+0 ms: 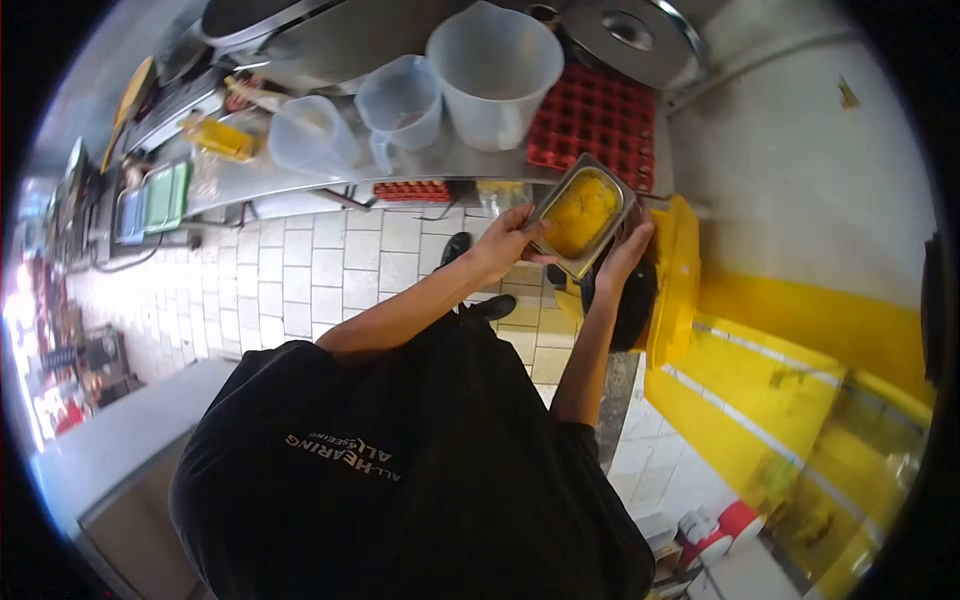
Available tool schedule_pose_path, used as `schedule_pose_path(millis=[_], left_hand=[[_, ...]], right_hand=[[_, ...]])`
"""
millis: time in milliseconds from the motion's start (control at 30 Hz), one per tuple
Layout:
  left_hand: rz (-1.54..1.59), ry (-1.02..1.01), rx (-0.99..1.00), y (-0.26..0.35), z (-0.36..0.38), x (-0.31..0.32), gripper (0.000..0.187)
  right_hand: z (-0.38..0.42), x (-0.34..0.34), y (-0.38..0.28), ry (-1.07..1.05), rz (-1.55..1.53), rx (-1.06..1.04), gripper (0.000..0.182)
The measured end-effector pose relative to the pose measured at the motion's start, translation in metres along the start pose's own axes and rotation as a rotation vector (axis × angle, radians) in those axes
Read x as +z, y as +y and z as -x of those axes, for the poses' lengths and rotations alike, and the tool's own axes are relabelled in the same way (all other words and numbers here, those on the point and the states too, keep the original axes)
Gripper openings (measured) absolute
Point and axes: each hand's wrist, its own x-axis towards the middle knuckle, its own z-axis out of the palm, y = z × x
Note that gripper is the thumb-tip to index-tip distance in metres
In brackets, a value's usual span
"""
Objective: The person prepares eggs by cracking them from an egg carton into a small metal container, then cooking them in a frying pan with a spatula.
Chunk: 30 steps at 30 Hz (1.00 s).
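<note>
**Both hands grasping a steel pan over a black bin**

The left hand (503, 243) grips the lower-left edge of the steel pan (581, 217), fingers curled onto its rim; the right hand (624, 256) clasps the pan's lower-right side, palm against the wall; both hands are closed on the pan. The pan sits right of centre in the upper half of the frame, tilted, and holds a yellow-orange food mass (580, 211); it hangs in the air, clear of the surface (450, 160). Directly below the right hand lies a black bin (628, 300), set against a yellow housing (675, 280).

Along the top of the frame, the surface carries three clear plastic jugs: a large jug (495, 75) at top centre; a medium jug (400, 105) to its left; a small jug (310, 135) further left. A red grid mat (595, 115) lies just above the pan; a round metal lid (630, 35) sits at upper right. White floor tiles (330, 270) fill the centre left.
</note>
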Motion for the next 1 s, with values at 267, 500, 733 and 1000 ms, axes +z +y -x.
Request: schedule_pose_path(millis=[267, 500, 733, 1000], left_hand=[[0.003, 0.080, 0.019, 0.077, 0.076, -0.028, 0.024], [-0.025, 0.109, -0.002, 0.142, 0.136, -0.077, 0.027], [0.380, 0.238, 0.005, 0.198, 0.175, -0.174, 0.017], [0.741, 0.303, -0.097, 0.224, 0.175, -0.243, 0.018]], right_hand=[[0.027, 0.093, -0.026, -0.460, -0.514, 0.094, 0.074], [0.088, 0.173, -0.027, -0.429, -0.509, 0.111, 0.075], [0.120, 0.284, -0.054, -0.622, -0.271, 0.142, 0.073], [0.118, 0.354, -0.053, -0.675, 0.142, 0.031, 0.072]])
